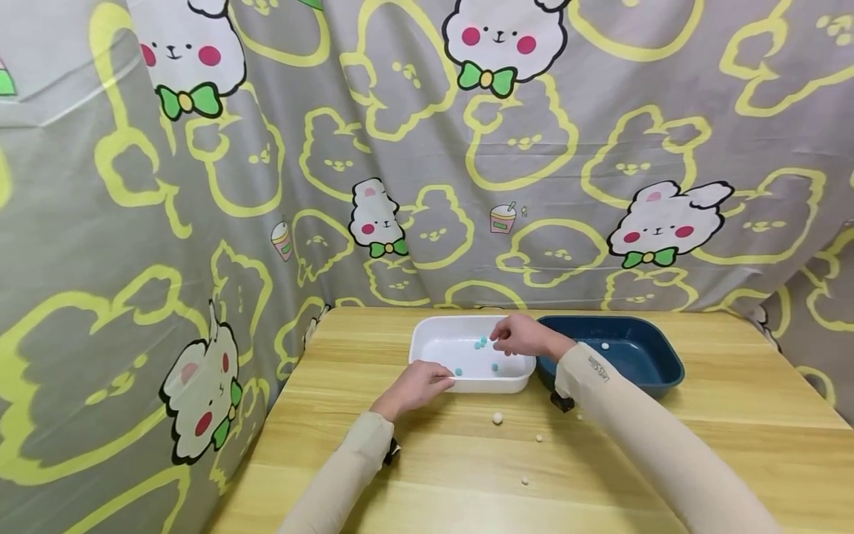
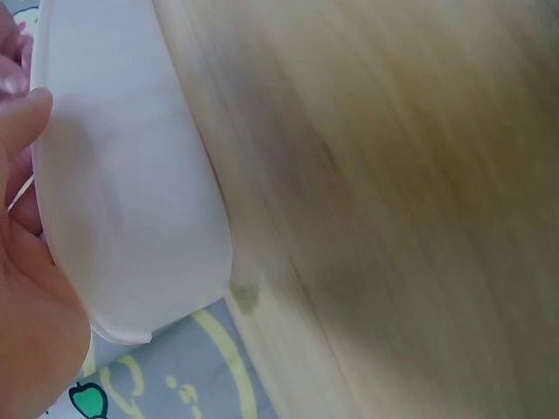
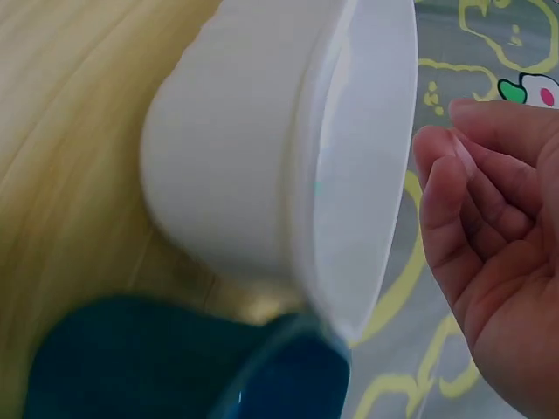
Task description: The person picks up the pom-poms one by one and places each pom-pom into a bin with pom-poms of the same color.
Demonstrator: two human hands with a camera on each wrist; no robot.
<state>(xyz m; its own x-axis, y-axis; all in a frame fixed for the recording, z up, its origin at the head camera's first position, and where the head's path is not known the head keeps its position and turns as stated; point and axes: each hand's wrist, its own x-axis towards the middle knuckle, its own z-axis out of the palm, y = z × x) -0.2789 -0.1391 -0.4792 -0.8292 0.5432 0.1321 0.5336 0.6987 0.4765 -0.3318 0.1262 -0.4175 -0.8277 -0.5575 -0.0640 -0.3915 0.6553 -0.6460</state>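
A white plastic basin [image 1: 494, 385] stands on the table, with several small teal balls [image 1: 458, 372] scattered inside. At its front left corner my left hand [image 1: 422, 384] grips the rim. The left wrist view shows the thumb [image 2: 31, 120] at the rim of the outer wall and other fingers beyond it. Over the right part of the basin hovers my right hand [image 1: 523, 335], close to a few teal balls [image 1: 481, 343]. Its fingers are loosely bent, and no object shows between them in the right wrist view.
A dark blue basin [image 1: 643, 360] stands against the white one's right side, holding a white ball [image 1: 605, 346]. Several pale balls, including a larger one [image 1: 497, 418], lie on the wooden table [image 1: 320, 445]. A patterned curtain [image 1: 427, 148] hangs behind and at the left.
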